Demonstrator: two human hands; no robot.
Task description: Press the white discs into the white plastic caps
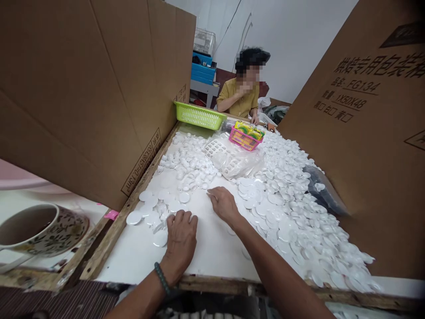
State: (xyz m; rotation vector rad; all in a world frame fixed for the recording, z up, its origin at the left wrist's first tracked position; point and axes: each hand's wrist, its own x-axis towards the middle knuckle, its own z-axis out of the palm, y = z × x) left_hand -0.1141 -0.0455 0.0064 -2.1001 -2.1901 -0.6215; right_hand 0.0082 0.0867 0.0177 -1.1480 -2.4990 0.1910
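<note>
Low over the white tabletop, my left hand is closed, its fingers curled downward beside a small group of white plastic discs. The back of the hand hides its fingertips and anything under them. My right hand reaches in from the right with thumb and forefinger pinched together; whatever they hold, if anything, is too small to make out. Just right of that hand, larger white discs lie overlapping. A heap of small white cap-like pieces lies farther back on the left.
Tall cardboard boxes flank the table, one left and one right. A clear plastic bag, pink basket and green basket lie toward the back. A patterned cup stands left. Another person sits opposite.
</note>
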